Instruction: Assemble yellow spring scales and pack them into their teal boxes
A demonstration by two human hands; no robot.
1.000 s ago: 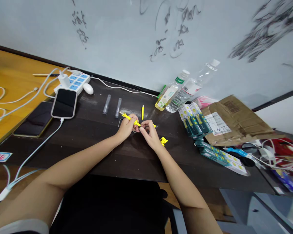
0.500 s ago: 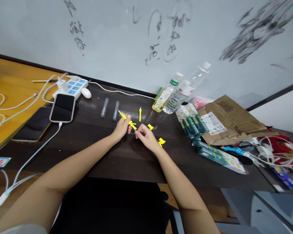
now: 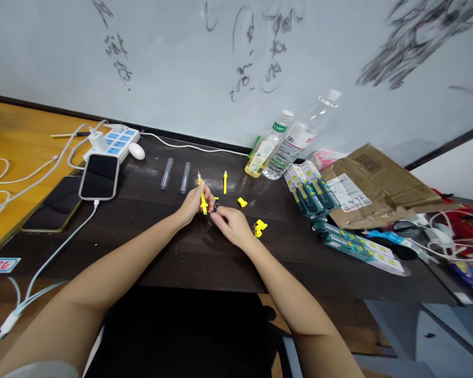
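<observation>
My left hand (image 3: 194,205) is closed around a yellow spring scale core (image 3: 204,202), a thin rod with a metal spring at its far end. Close beside it, my right hand (image 3: 232,224) pinches a thin metal wire hook (image 3: 215,208) near the rod's lower end; whether hook and rod touch I cannot tell. Another yellow rod (image 3: 225,182) lies beyond the hands. Right of my right hand are a yellow cap (image 3: 242,202) and a small cluster of yellow pieces (image 3: 259,227). Two clear plastic tubes (image 3: 166,174) lie to the left.
At the back stand a yellow drink bottle (image 3: 262,152) and a water bottle (image 3: 287,155). Boxed spring scales (image 3: 309,189) and a cardboard package (image 3: 372,184) sit right. Leftward are a phone (image 3: 99,177), a power strip (image 3: 118,142) and white cables.
The spring scale core has turned more upright, its spring end now pointing away from me. My right hand has shifted slightly down and left, its fingers lower.
</observation>
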